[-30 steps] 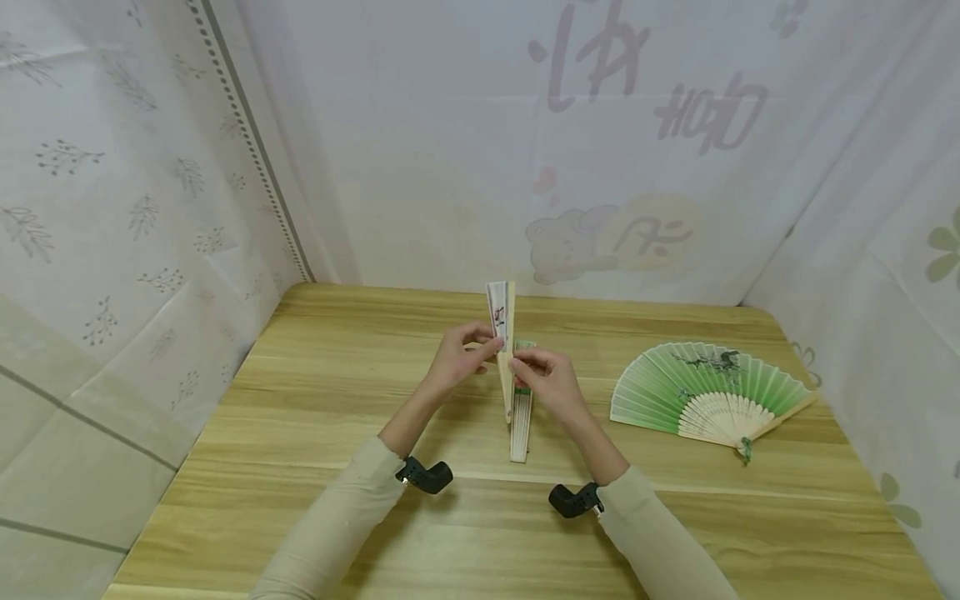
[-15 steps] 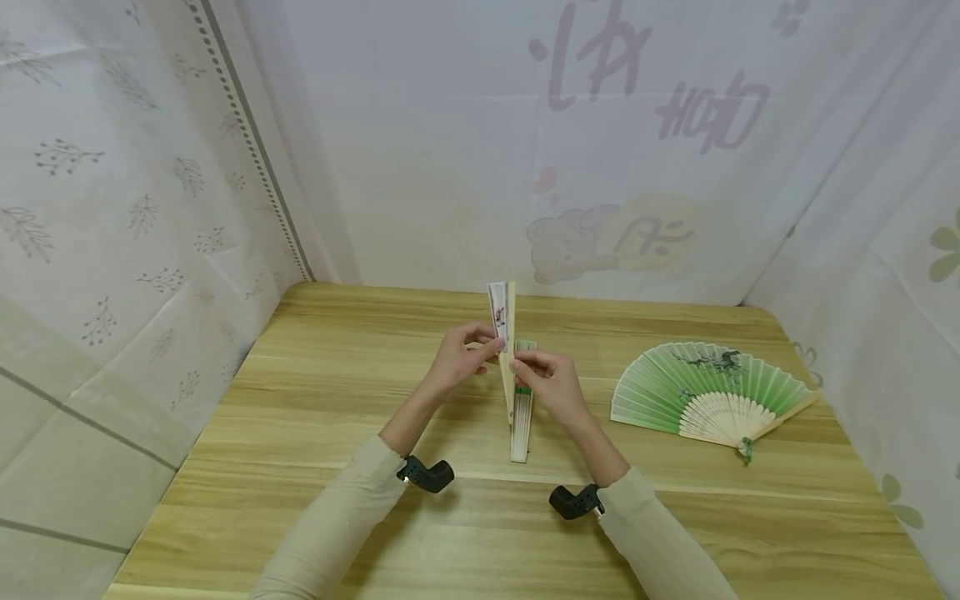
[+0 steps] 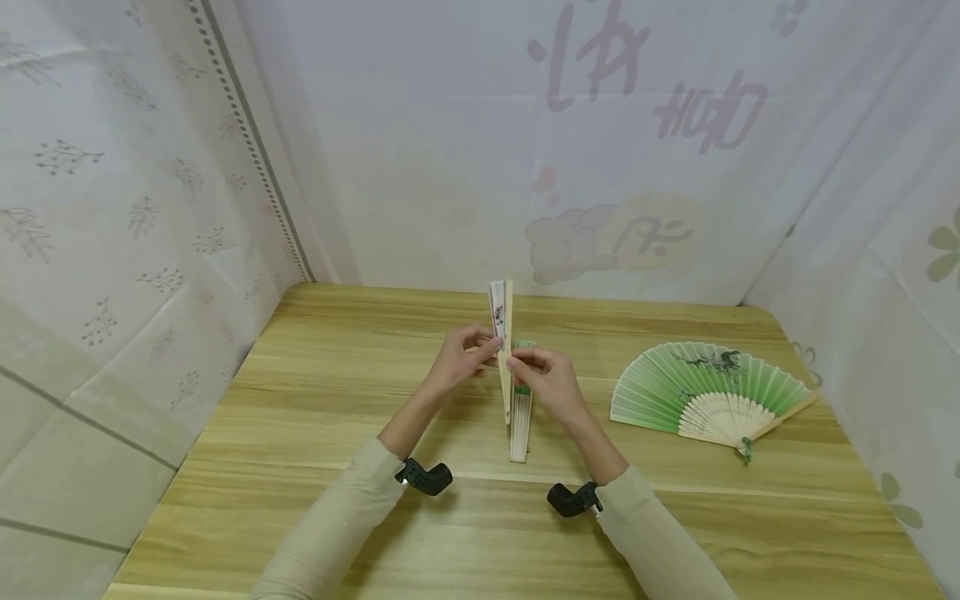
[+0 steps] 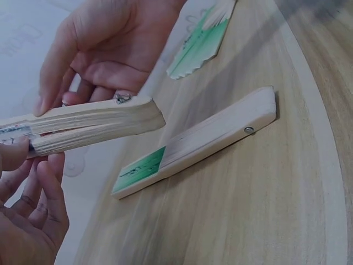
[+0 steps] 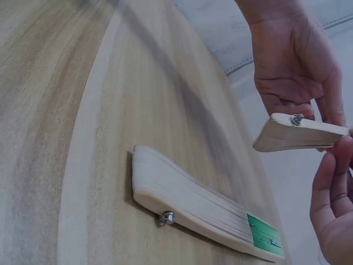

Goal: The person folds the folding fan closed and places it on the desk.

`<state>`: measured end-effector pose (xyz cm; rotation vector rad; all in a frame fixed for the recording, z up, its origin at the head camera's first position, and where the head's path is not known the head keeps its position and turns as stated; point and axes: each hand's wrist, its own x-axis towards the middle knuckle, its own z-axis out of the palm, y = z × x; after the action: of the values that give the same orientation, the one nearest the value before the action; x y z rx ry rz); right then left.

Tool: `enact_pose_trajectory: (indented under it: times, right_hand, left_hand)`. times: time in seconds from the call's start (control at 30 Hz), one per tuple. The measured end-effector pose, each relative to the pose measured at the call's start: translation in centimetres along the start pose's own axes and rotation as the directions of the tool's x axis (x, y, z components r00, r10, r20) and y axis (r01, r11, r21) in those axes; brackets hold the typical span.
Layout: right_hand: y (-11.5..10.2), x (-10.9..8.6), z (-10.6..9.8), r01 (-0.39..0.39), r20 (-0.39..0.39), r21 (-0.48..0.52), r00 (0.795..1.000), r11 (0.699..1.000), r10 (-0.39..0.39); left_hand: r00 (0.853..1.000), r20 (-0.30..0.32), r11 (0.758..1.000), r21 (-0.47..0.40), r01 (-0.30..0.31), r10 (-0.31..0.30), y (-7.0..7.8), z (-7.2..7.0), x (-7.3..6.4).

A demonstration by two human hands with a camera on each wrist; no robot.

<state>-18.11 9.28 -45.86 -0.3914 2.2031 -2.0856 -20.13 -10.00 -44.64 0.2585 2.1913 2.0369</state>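
Between both hands, a white folding fan (image 3: 506, 390) with a small painted picture is held nearly closed, its wide end pointing up and away. My left hand (image 3: 461, 360) pinches it from the left, thumb on its face. From the other side my right hand (image 3: 551, 382) grips its edge between thumb and fingers. In the left wrist view the pivot end of the white fan (image 4: 105, 122) shows its metal rivet and a slight gap between its ribs. Below it a closed green folding fan (image 4: 193, 144) lies on the table, apart from the held one.
On the right of the wooden table (image 3: 315, 400) lies a spread green folding fan (image 3: 705, 387) with a dark painted design and a green tassel (image 3: 746, 450). Patterned cloth (image 3: 420, 167) hangs behind the table and at both sides. Black cameras sit on both wrists.
Almost nothing differs. Both hands and the white fan have shifted very slightly left since half a second ago; the other fans stay where they were.
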Motion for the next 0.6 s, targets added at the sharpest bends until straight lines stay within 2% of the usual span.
enact_pose_trajectory:
  times: [0.17, 0.3, 0.37, 0.57, 0.6]
  right_hand:
    - [0.0, 0.0, 0.0, -0.056, -0.011, 0.089, 0.998, 0.994, 0.057]
    - [0.0, 0.0, 0.0, -0.063, -0.013, 0.105, 0.998, 0.992, 0.065]
    - [0.0, -0.1, -0.1, -0.061, -0.009, 0.104, 0.998, 0.993, 0.062]
    - [-0.1, -0.3, -0.3, -0.011, 0.022, 0.082, 1.0, 0.997, 0.009]
    - [-0.1, -0.4, -0.3, 0.004, 0.029, 0.079, 1.0, 0.997, -0.006]
  left_hand:
    - [1.0, 0.023, 1.0, -0.001, 0.004, -0.004, 0.2, 0.0, 0.0]
    - [0.999, 0.033, 1.0, 0.004, 0.011, -0.011, 0.6, -0.1, -0.1]
    - [0.999, 0.038, 1.0, 0.003, 0.016, -0.016, 1.1, 0.0, -0.3]
    - [0.999, 0.047, 1.0, 0.008, 0.015, -0.015, 1.2, -0.1, -0.3]
    - [0.999, 0.044, 1.0, 0.012, 0.01, -0.01, 0.9, -0.1, -0.2]
